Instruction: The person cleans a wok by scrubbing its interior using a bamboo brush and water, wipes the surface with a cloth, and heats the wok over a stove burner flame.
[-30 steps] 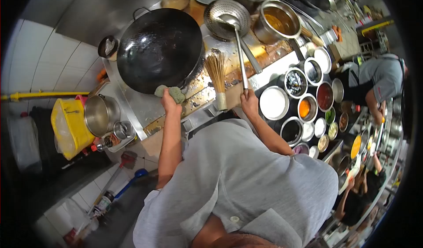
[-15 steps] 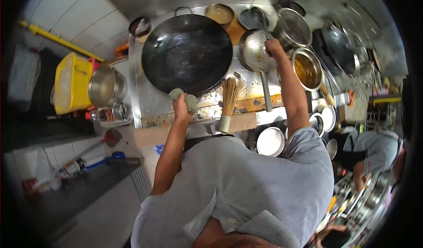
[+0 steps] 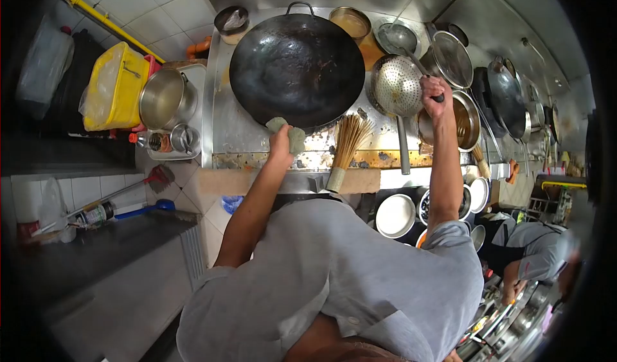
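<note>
A large dark wok [image 3: 297, 69] lies on the steel stove top [image 3: 222, 127]. My left hand [image 3: 281, 142] is closed on a greenish-grey cloth [image 3: 296, 141] at the wok's near rim. At the right, my right hand [image 3: 437, 96] grips the dark-ended handle of a ladle [image 3: 398, 38], whose round bowl lies up and to the left over a steel dish. Below the ladle is a perforated strainer [image 3: 396, 84] with its handle pointing toward me. A bamboo brush [image 3: 350, 144] stands between the wok and the strainer.
Behind the wok is a round tin [image 3: 350, 22]. A pot of brown liquid [image 3: 466, 121] is beside my right forearm. At left are a yellow bin [image 3: 114, 89] and a steel pot [image 3: 166, 98]. White bowls [image 3: 395, 215] sit near right. A co-worker [image 3: 533, 246] bends at far right.
The camera view has shifted, so the stove items appear further right. My right hand has moved away from the strainer, and the ladle's bowl now shows over the dish behind it.
</note>
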`<state>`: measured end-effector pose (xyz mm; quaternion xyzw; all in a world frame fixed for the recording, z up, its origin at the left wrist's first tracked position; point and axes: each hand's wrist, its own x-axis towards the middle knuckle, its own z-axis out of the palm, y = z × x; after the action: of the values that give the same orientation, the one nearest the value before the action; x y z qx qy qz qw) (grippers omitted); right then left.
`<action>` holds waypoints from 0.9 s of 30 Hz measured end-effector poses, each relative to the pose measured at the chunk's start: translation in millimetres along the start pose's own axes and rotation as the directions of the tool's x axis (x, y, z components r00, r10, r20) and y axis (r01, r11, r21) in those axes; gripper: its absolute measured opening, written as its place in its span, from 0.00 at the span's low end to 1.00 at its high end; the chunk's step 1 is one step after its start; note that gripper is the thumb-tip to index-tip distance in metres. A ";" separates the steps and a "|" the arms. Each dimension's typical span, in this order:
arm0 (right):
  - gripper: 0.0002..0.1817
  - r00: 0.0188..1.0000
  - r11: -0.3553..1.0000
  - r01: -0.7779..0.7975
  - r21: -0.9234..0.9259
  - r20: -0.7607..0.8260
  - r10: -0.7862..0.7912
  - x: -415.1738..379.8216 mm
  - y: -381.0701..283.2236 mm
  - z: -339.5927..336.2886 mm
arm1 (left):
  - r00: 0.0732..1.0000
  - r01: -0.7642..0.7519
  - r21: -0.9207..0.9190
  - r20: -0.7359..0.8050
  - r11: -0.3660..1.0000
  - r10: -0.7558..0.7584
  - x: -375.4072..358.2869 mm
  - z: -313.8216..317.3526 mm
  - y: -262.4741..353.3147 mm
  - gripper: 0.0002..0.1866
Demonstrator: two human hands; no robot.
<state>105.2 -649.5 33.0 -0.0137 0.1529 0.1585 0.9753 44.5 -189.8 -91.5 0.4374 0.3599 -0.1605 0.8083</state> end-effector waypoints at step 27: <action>0.13 0.836 0.277 -0.137 -0.951 -0.261 -0.483 -152.5 225.2 29.3 | 0.833 -0.353 0.314 0.535 0.881 0.144 -1.1 -137.1 4.0 0.17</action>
<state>-94.5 -480.0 112.0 -0.6451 0.2765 0.0945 0.7060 -14.4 -74.9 -137.5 0.5806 0.0381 -0.2286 0.7805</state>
